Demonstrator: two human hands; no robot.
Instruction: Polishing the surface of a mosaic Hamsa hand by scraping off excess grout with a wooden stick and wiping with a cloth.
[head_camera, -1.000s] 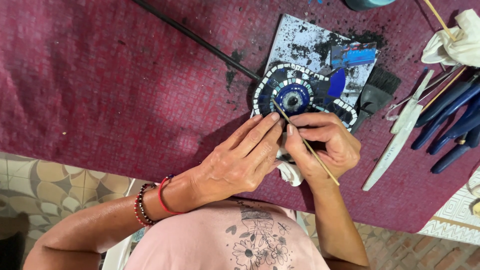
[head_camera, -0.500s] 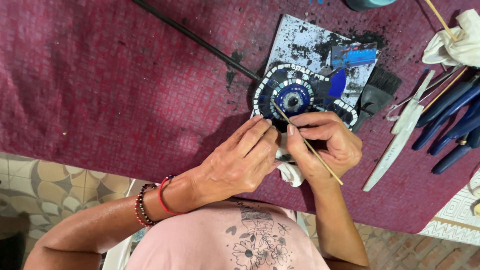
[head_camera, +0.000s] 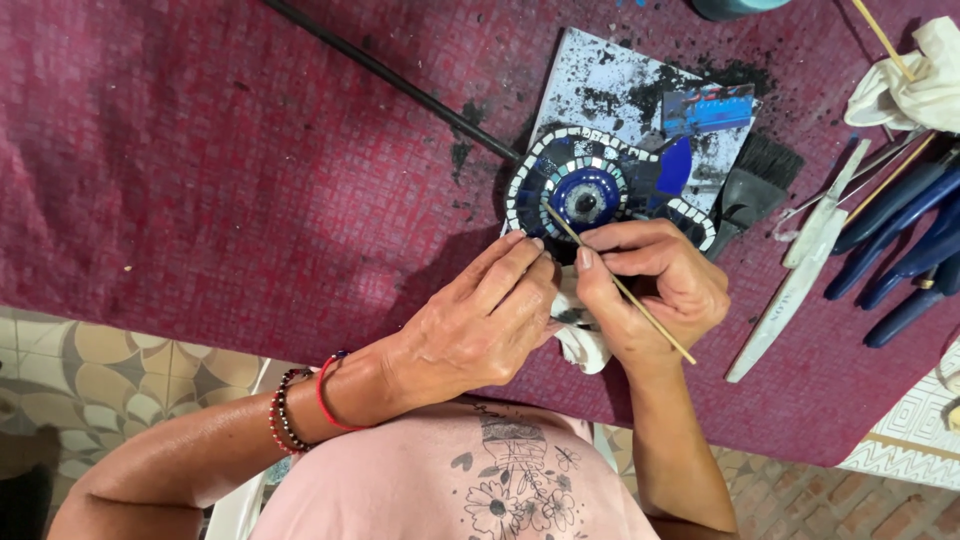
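Observation:
A round blue mosaic piece (head_camera: 590, 185) with a white-tiled rim lies on a dark red cloth (head_camera: 220, 170), partly on a stained grey tile (head_camera: 620, 85). My right hand (head_camera: 655, 290) pinches a thin wooden stick (head_camera: 620, 288), whose tip touches the mosaic near its blue centre. My left hand (head_camera: 485, 320) rests at the mosaic's near edge, fingertips on its rim. A crumpled white rag (head_camera: 580, 340) shows between and under both hands; which hand holds it is unclear.
A long black rod (head_camera: 390, 78) crosses the cloth toward the mosaic. To the right lie a black brush (head_camera: 760, 185), a white plastic knife (head_camera: 795, 280), blue gloves (head_camera: 910, 240) and a white cloth (head_camera: 915, 85). Patterned floor tiles (head_camera: 90, 370) show at left.
Both hands stay at the mosaic's near edge. The stick has shifted only slightly against the mosaic.

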